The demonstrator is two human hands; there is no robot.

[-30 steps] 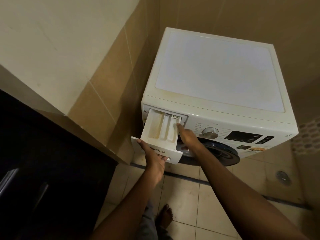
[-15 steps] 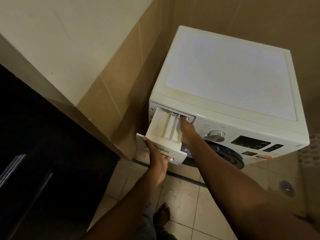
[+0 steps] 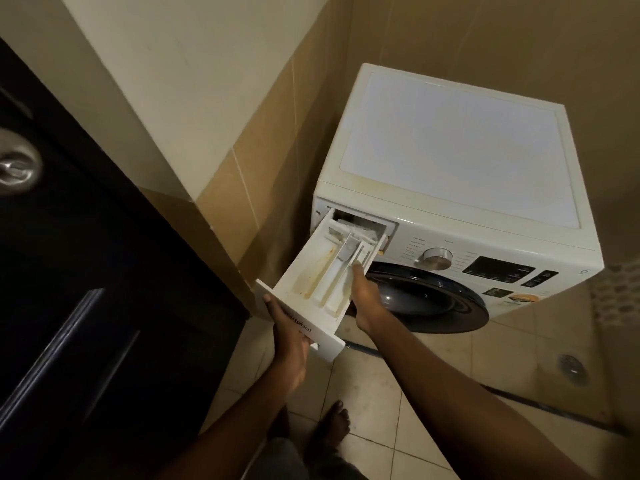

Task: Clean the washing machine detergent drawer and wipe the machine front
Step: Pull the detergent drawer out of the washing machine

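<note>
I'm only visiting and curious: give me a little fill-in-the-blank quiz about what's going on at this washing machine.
1. The left hand grips the ____ panel of the detergent drawer.
2. The drawer is pulled most of the way ____ of the white washing machine.
3. The silver knob sits ____ the round dark door.
4. The person's foot on the tiled floor is ____.

Missing words: front; out; above; bare.
</note>
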